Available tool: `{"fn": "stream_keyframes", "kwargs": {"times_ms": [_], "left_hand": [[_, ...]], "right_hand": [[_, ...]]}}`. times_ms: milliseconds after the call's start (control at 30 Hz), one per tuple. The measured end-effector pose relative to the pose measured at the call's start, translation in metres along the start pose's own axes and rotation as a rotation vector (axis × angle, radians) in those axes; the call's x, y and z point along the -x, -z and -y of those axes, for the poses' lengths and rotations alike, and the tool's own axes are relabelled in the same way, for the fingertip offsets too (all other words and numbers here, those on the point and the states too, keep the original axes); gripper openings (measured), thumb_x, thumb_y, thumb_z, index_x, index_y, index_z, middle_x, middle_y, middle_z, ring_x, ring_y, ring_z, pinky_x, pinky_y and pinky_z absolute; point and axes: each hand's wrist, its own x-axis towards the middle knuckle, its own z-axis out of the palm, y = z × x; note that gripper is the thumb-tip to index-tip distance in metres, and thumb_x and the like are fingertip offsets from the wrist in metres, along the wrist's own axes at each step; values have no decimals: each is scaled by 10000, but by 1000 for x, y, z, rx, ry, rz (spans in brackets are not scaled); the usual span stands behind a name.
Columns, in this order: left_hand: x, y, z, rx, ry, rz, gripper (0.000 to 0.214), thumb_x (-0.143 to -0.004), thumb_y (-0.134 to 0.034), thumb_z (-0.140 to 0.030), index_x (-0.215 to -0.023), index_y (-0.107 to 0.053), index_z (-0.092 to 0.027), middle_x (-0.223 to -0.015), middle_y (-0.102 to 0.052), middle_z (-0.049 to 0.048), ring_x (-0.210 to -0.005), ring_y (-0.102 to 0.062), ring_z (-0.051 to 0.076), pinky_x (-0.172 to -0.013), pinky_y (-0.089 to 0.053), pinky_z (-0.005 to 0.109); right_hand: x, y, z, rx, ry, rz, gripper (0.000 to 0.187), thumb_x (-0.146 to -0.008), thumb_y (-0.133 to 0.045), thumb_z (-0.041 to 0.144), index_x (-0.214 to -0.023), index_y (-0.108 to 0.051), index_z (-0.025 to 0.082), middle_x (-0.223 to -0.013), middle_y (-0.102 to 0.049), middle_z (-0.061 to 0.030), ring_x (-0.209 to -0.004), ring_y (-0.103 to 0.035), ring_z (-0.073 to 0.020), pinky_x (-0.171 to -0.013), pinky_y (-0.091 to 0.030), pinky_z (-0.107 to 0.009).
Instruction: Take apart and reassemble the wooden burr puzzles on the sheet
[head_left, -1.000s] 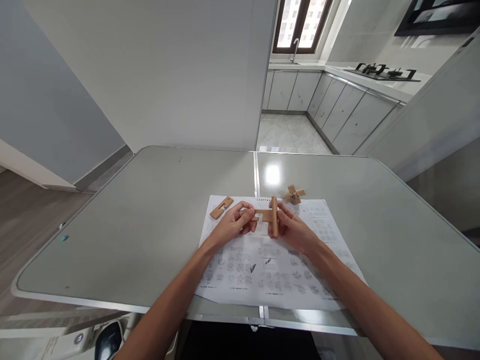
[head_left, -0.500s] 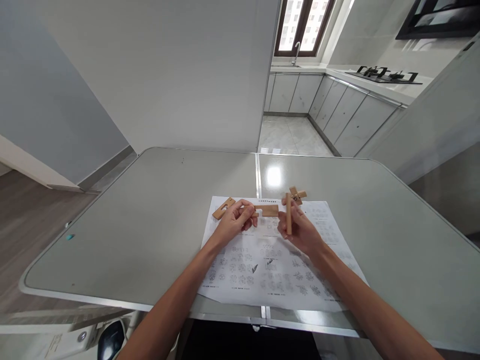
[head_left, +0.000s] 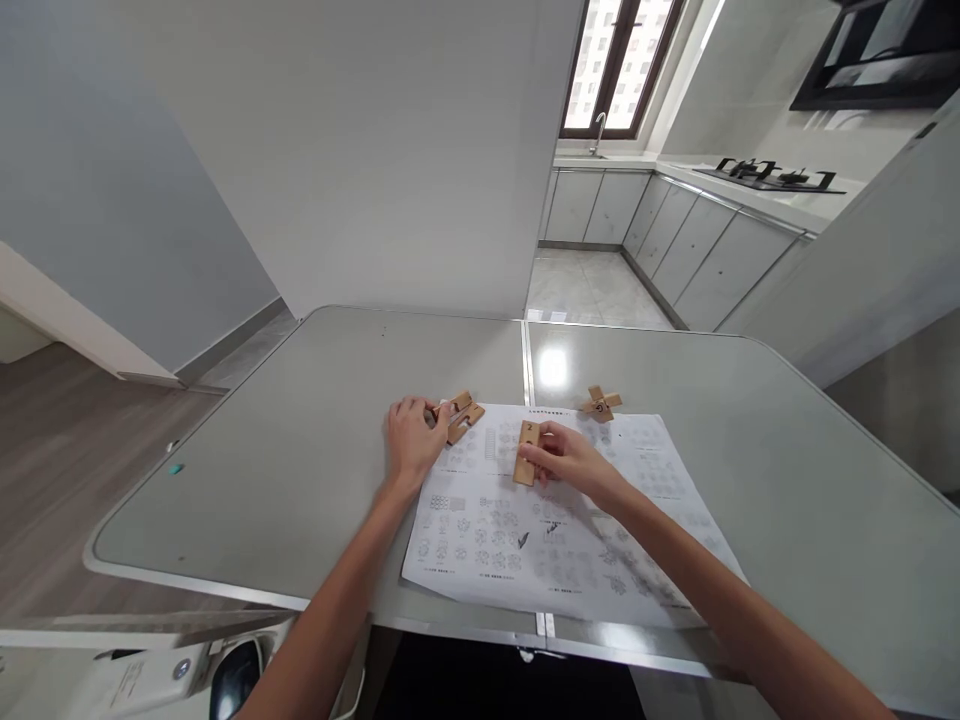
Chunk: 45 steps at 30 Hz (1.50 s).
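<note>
At the paper's upper left edge, my left hand [head_left: 415, 438] has its fingers curled and its thumb against a notched wooden puzzle piece [head_left: 454, 401]. Another wooden piece with a cut-out [head_left: 465, 424] lies right beside it, close to the thumb. Over the middle of the sheet, my right hand [head_left: 574, 462] pinches a flat wooden puzzle piece marked 2 [head_left: 527, 440] between thumb and fingers, held nearly upright. Wooden pieces joined in a cross [head_left: 601, 404], bearing a letter, rest at the paper's top edge. Printed diagrams cover the white paper sheet [head_left: 480, 590] beneath my hands.
The grey folding table [head_left: 262, 450] has a metal seam down its middle. A small teal object [head_left: 176, 469] lies near its left edge. Beyond stand a wall [head_left: 390, 160] and a kitchen counter with a gas stove [head_left: 776, 176].
My left hand has moved left with its notched piece, beside the piece lying there. My right hand has come left and turned its piece so the marked face shows. The view has shifted slightly.
</note>
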Motion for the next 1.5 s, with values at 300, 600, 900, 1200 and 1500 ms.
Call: {"fn": "stream_keyframes", "kwargs": {"times_ms": [300, 600, 900, 1200, 1500], "left_hand": [[8, -2, 14, -192, -106, 34, 265, -961, -606, -440, -937, -715, -200, -1142, -663, 144, -1144, -537, 352, -1025, -431, 485], [23, 6, 21, -182, -159, 77, 291, -983, -590, -349, -1172, -700, -157, -1232, -659, 165, -1175, -540, 352, -1066, -425, 500], [66, 23, 14, -134, -291, 180, 446, -981, -597, -312, -1405, -549, -184, -1457, -591, 145, -1380, -480, 334, -1160, -406, 520], [138, 55, 7, 89, -305, 160, 291, -998, -565, -280, -1279, -623, -234, -1377, -638, 98, -1328, -549, 287, -1119, -484, 482], [137, 66, 6, 124, -108, 170, 244, -980, -544, -371, -1103, -704, -235, -1140, -736, 73, -1098, -683, 273, -962, -561, 424]], "right_hand": [[-46, -42, 2, 143, -36, -136, 279, -907, -759, 385, -958, -518, 253, -603, -720, 35, -432, -639, -153, -436, -508, -247], [-77, -62, 7, 277, -202, -151, 275, -1015, -659, 376, -1170, -621, 153, -914, -770, -114, -718, -730, -216, -635, -627, -361], [-49, -55, 31, 433, -151, -120, 318, -994, -661, 337, -1240, -555, 166, -805, -780, -70, -585, -725, -205, -594, -596, -319], [92, -29, 17, 649, 99, 85, 195, -1039, -533, 374, -1132, -646, 246, -955, -777, -41, -783, -739, -199, -700, -560, -326], [171, 11, -15, 779, 116, -9, 260, -1085, -432, 408, -1073, -664, 292, -1021, -755, -24, -795, -699, -205, -674, -508, -326]]}}
